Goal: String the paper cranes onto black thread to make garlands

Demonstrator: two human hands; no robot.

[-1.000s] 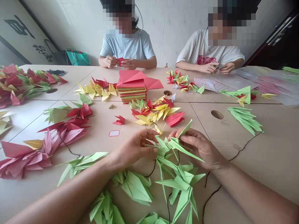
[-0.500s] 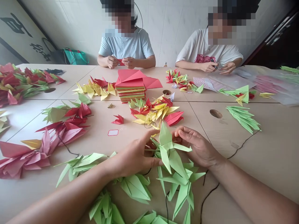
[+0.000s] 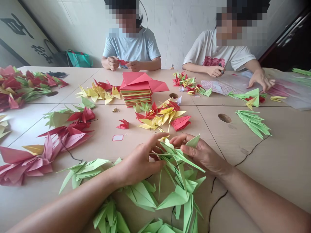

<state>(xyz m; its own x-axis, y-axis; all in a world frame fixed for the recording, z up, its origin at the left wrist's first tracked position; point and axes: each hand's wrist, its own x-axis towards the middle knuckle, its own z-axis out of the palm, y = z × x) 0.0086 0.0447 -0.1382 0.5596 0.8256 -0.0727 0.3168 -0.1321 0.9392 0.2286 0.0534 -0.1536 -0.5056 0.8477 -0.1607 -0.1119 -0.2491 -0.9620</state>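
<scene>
My left hand (image 3: 143,160) curls around the upper end of a cluster of green folded paper cranes (image 3: 181,158), thumb in front and fingers partly hidden behind the paper. Opposite it, my right hand (image 3: 200,153) pinches one green crane at the top of the same cluster between thumb and fingers. A black cord (image 3: 178,166) runs among these cranes and hangs down through them. More green cranes (image 3: 142,194) lie on the table under my left forearm. Just beyond my fingertips sits a heap of yellow and red cranes (image 3: 157,118).
A stack of coloured paper squares (image 3: 135,95) stands mid-table. Pink and red cranes (image 3: 48,152) lie at left, a green bundle (image 3: 252,123) at right. Two people sit opposite; one holds red paper (image 3: 122,62), the other reaches toward a plastic sheet (image 3: 296,97). Table holes (image 3: 224,118) show.
The top green crane has tilted to the right, and my right thumb now lies over it. Across the table, the right-hand person's one hand has moved outward to the plastic.
</scene>
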